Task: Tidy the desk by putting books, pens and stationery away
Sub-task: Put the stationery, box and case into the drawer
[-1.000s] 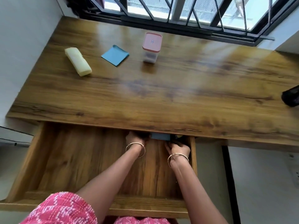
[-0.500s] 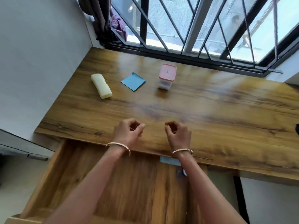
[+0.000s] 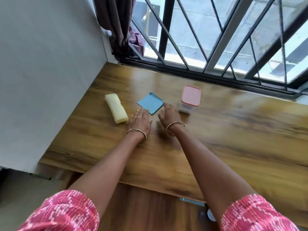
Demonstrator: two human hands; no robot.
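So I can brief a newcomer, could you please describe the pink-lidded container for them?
Start at the barred window behind the wooden desk. Of three things in a row there, the container is rightmost: the only upright clear box, pink-lidded.

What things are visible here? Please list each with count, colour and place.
desk: one, brown wood, below the window
pouch: one, pale yellow, desk left
sticky-note pad: one, blue, right of pouch
container: one, clear, pink lid, right of pad
drawer: one, brown wood, open under desk front
flat item: one, blue, in drawer, partly hidden
curtain: one, dark, window's left corner
left hand: one, open, beside pouch, near pad
right hand: one, at pad's near right corner, contact unclear
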